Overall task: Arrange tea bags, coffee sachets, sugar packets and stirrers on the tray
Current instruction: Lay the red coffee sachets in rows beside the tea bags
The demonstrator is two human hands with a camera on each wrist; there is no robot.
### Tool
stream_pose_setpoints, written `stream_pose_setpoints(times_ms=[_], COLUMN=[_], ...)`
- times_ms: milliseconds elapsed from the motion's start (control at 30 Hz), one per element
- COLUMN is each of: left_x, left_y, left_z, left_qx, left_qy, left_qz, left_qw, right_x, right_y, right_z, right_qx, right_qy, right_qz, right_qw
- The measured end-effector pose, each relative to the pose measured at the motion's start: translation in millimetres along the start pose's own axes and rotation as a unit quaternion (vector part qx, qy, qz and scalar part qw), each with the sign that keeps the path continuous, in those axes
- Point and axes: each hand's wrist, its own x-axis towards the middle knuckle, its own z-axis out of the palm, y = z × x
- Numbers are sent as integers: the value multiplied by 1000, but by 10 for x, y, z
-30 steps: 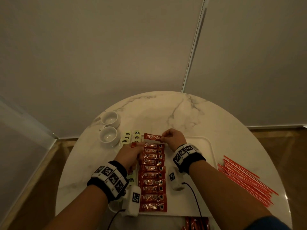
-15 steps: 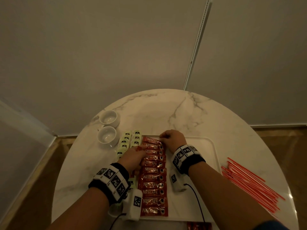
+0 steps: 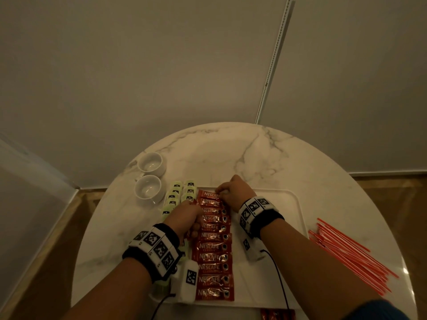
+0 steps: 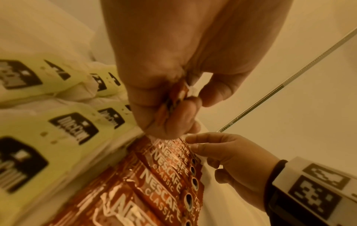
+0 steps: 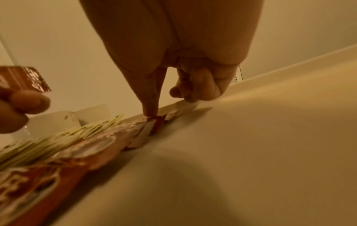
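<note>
A: The top sachet (image 3: 209,195) has come down onto the tray (image 3: 277,204), heading the red column!
B: Right hand (image 3: 235,192) presses its right end, fingertip down; left hand (image 3: 184,215) clutches spare sachets (image 4: 180,93) beside.
A: Long axis left-right, label reading "NESCAFE CLASSIC".
</note>
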Motion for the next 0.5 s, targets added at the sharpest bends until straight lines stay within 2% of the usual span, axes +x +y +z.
stream_pose_setpoints(times_ms=[167,333,433,500], left_x=[-62,-71,-83,-97], left_y=[49,60,81,106], left_z=[0,13,6,14], left_qx=[12,-39,-33,-27], left_qy=[9,-32,-47,-58], left_qz=[1,-15,-9,3], left_qw=[1000,999,998,998], right_x=[28,-3,-102,-211], right_y=[9,31,-40,-124], right_z=[0,-52,-168,-258], right_qx=[-39,-17,57,184], right_qy=[-17,0,40,14], right_qz=[-21,-29,-44,-62], right_qw=[999,999,997,981])
